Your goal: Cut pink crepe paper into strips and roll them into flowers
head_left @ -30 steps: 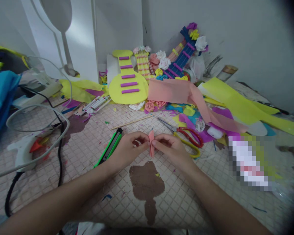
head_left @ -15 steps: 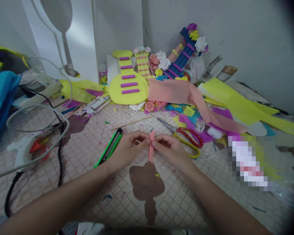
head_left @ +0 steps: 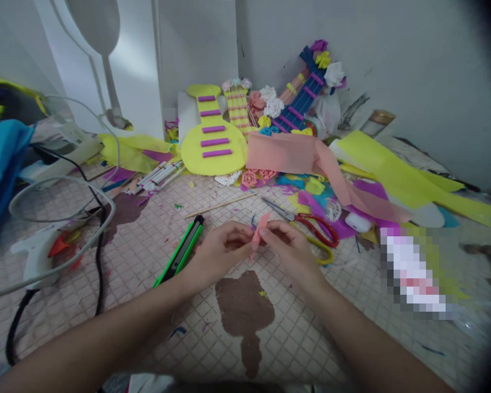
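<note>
Between my hands is a small strip of pink crepe paper (head_left: 262, 228), tilted to the upper right. My left hand (head_left: 227, 248) pinches it from the left, with the thumb near its lower part. From the other side my right hand (head_left: 292, 245) grips it between thumb and fingers. The fingertips hide part of the strip. A green box cutter (head_left: 182, 251) lies beside my left wrist. Just beyond my right hand are scissors (head_left: 317, 226) with red and yellow handles.
A yellow paper guitar shape (head_left: 215, 144) with purple bars leans at the back, near a blue one (head_left: 300, 101) with paper flowers. A white glue gun (head_left: 41, 251) and looping cables lie left. Pink crepe paper (head_left: 286, 153) and a wooden skewer (head_left: 221, 204) lie ahead.
The pink strip has turned from nearly upright to leaning right, its top moving rightward and its lower end rising. My fingers have shifted slightly on it.
</note>
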`<state>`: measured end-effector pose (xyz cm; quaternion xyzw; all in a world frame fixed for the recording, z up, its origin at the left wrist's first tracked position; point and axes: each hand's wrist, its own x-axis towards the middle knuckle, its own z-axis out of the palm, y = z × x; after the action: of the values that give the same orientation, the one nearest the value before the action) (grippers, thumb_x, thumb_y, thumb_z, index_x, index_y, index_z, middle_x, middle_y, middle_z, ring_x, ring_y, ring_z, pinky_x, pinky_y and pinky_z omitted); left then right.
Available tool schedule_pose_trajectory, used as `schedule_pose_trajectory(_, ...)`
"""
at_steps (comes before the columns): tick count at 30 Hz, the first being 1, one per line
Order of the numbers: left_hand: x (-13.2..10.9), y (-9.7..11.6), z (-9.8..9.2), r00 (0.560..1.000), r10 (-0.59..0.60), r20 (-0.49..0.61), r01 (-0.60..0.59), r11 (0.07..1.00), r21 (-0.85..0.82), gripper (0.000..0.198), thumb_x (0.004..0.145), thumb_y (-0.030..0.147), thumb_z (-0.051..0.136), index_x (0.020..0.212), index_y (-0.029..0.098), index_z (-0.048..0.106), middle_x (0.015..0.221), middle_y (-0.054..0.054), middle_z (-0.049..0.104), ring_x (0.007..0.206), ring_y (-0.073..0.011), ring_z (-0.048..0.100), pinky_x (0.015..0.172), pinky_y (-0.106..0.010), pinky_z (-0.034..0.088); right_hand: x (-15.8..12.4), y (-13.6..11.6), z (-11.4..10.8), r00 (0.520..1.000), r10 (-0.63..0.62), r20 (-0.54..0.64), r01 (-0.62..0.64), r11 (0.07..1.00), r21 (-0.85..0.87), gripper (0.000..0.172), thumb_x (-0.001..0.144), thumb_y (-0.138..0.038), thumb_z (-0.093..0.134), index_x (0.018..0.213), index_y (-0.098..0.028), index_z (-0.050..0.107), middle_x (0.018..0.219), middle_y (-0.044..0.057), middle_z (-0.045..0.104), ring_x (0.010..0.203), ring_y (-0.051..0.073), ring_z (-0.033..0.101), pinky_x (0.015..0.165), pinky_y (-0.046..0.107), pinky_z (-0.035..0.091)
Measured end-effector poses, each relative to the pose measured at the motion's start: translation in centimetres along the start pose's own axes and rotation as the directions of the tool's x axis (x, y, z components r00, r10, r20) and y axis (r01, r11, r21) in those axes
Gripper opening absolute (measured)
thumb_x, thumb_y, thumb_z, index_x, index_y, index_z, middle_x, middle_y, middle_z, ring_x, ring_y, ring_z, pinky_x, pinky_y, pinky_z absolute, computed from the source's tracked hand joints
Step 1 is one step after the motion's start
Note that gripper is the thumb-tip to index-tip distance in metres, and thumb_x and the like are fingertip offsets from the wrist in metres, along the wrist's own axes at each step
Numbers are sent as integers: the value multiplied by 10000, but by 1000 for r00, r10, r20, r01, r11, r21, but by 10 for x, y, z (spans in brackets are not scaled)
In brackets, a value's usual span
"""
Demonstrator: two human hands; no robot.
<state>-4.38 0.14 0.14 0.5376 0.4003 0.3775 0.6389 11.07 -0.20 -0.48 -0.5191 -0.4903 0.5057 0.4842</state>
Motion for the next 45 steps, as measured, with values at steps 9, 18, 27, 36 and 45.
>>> schedule_pose_trajectory(9, 0, -2, 0, 999, -9, -32, 13, 990, 139, 177, 735, 260, 635, 870, 147, 628, 765, -30, 660, 686, -127, 608, 681, -268, 502, 1, 3, -3, 999, -29, -25, 26, 996, -83, 215, 732, -394, 638, 678, -187, 633, 663, 2, 600, 651, 140, 549, 604, 259, 434)
schedule_pose_trajectory(18, -2, -3, -4, 997, 68, -34, -60, 978, 202, 169, 783, 277, 581, 877, 152, 645, 810, -46, 666, 730, -139, 608, 689, -265, 495, 3, 3, -7, 987, -155, -37, 152, 985, -82, 228, 754, -309, 625, 969, -235, 610, 775, -4, 637, 726, 142, 607, 695, 279, 483)
schedule_pose_trajectory(27, 0, 1, -2, 998, 3, -67, 1, 998, 62, 179, 771, 232, 590, 920, 135, 612, 876, -52, 672, 684, -124, 641, 666, -255, 512, 3, 5, -9, 979, -191, -70, 176, 968, -181, 182, 738, -329, 656, 875, -213, 686, 827, 31, 706, 737, 172, 647, 709, 317, 515)
schedule_pose_trajectory(36, -1, -3, -3, 991, 82, -109, -86, 996, -33, 94, 758, 168, 610, 833, 145, 558, 734, 1, 655, 652, -93, 625, 645, -219, 494, 4, 3, -10, 985, -152, -85, 150, 988, -31, 133, 729, -274, 672, 841, -203, 659, 707, 0, 686, 609, 136, 633, 611, 275, 504)
schedule_pose_trajectory(45, 1, -1, -4, 985, 65, -159, -68, 998, -14, 181, 741, 191, 624, 907, 129, 585, 750, -15, 684, 675, -113, 642, 668, -234, 514, 6, 4, -10, 989, -121, -81, 122, 992, 4, 186, 708, -259, 680, 889, -221, 661, 791, 5, 701, 709, 142, 647, 695, 289, 511)
